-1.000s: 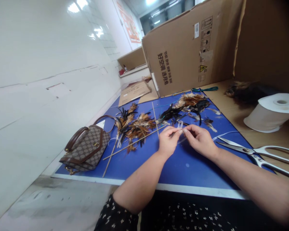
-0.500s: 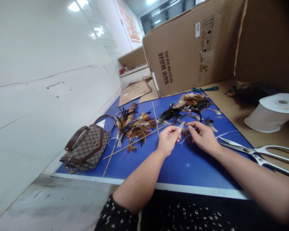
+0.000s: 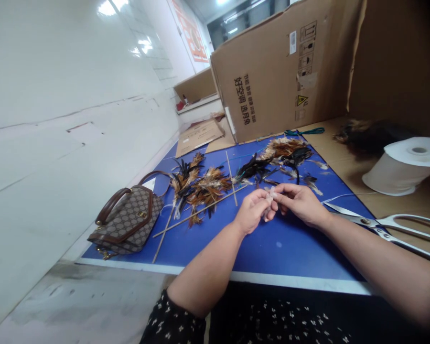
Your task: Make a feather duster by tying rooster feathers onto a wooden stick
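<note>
- Right hand (image 3: 298, 204) is up against the left hand (image 3: 252, 210) now; half a second ago there's a gap between their fingertips.
- Both are pinching the same clear strip (image 3: 271, 192), left thumb and fingers on one side, right thumb and forefinger on the other. Fingers hide most of it, so I can't tell how it's folded.
- It's held above the blue tabletop (image 3: 268, 260), near the front edge.
- My guess: weighs next to nothing, soft, bit springy, probably slick like plastic. Tough enough, but it'd slip open in a loose hold. I'd grab the bunched part with fingertips, not any free end.
- Just past the hands, dark feathers (image 3: 255, 168), which look way easier to wreck.
- Further out on the right: scissors (image 3: 366, 222) by the wrist, then a white spool (image 3: 396, 169).
</note>
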Available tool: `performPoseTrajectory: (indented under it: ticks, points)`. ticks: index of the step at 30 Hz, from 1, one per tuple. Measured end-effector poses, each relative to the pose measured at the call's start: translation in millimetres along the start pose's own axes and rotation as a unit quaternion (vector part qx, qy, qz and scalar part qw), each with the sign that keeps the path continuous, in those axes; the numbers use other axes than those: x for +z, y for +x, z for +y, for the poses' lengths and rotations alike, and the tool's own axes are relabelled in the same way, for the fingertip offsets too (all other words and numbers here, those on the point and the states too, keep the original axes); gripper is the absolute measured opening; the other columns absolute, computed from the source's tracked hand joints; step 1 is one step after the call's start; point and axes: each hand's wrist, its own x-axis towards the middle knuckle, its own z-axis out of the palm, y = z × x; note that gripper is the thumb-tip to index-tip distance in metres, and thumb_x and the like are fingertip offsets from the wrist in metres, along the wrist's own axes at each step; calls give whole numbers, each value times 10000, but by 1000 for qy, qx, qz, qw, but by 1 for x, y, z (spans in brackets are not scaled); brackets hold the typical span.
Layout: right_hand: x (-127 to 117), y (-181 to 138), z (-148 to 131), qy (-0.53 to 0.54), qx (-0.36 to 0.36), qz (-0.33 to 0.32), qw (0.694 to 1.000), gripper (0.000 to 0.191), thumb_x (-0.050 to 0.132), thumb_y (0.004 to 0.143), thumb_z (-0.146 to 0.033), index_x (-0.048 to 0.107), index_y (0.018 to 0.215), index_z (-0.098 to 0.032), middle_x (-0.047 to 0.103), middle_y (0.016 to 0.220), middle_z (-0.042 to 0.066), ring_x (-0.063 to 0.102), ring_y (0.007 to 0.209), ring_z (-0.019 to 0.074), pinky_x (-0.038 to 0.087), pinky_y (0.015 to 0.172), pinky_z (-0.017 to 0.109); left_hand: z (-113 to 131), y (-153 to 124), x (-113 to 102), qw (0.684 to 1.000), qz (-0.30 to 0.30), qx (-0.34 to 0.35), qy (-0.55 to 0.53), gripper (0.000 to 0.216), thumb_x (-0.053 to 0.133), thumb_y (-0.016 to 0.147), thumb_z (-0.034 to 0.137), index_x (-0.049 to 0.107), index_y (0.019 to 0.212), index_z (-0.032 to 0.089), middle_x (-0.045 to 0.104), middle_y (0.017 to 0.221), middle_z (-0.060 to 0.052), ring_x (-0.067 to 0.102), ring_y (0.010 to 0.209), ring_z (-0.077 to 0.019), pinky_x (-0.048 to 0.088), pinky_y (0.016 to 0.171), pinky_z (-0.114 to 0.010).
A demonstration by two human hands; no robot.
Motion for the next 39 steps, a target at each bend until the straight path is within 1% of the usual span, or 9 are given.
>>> performPoseTrajectory:
  ticks: [6, 13, 17, 23, 27, 30, 33, 36, 39]
  points:
    - [3, 0, 0, -38, 3, 6, 999, 392, 717, 854, -574, 655, 902, -191, 681, 674, 7, 538, 489, 118, 421, 462, 247, -1, 1, -2, 1000, 11, -6, 12, 293, 716, 850, 394, 527, 882, 173, 640, 732, -1, 537, 497, -85, 330, 458, -223]
    - [6, -2, 1, -66, -17, 11, 998, 353, 678, 897, -547, 610, 937, -203, 648, 673, -10, 530, 461, 120, 412, 435, 249, 2, 1, 1, 999, 36, -21, -12, 379, 787, 789, 449, 549, 892, 172, 601, 708, 12, 533, 513, -83, 327, 470, -214]
    - [6, -3, -1, -77, -19, 16, 997, 348, 680, 901, -536, 617, 946, -196, 611, 615, -22, 516, 454, 121, 401, 442, 248, -2, 5, -1, 998, 65, -7, -10, 395, 807, 780, 461, 557, 881, 172, 517, 571, 49, 451, 482, -67, 280, 468, -200]
    - [6, -6, -4, -94, -40, -7, 995, 360, 660, 911, -546, 649, 892, -186, 588, 612, -18, 508, 477, 115, 413, 474, 255, -5, 8, -2, 995, 100, 5, -24, 420, 858, 740, 441, 570, 873, 165, 447, 544, 81, 344, 448, -37, 182, 439, -196]
    - [4, -5, -4, -59, -39, 31, 997, 381, 697, 876, -557, 664, 1013, -202, 642, 697, -5, 522, 481, 121, 426, 463, 268, -1, 7, -1, 994, 92, -11, -59, 434, 878, 720, 413, 574, 890, 155, 524, 625, 55, 338, 448, -21, 170, 437, -196]
    - [4, -3, -3, -55, -37, 32, 997, 453, 722, 854, -558, 681, 1147, -214, 697, 791, 20, 542, 496, 128, 449, 468, 278, 2, 6, -1, 993, 83, -23, -75, 445, 890, 705, 408, 579, 888, 148, 547, 647, 45, 332, 443, -12, 170, 437, -194]
    - [4, -2, -1, -93, -45, 31, 994, 410, 711, 867, -553, 735, 1088, -208, 723, 811, 41, 531, 490, 128, 447, 473, 286, 0, 6, -3, 994, 68, -40, -79, 444, 889, 706, 413, 576, 877, 149, 497, 594, 69, 324, 427, -12, 166, 431, -190]
    - [3, 0, 0, -128, -82, 50, 987, 333, 691, 886, -542, 766, 950, -224, 729, 865, 60, 593, 575, 161, 502, 553, 317, -5, 7, -4, 995, 64, -42, -69, 459, 877, 713, 416, 582, 947, 154, 597, 691, 26, 403, 444, -31, 238, 433, -189]
    - [2, 2, 0, -162, -145, 84, 972, 278, 677, 907, -508, 757, 850, -247, 729, 947, 81, 680, 859, 238, 556, 833, 389, -9, 8, -3, 993, 117, 3, -23, 492, 877, 712, 396, 597, 1048, 171, 667, 829, -11, 600, 643, -101, 463, 607, -242]
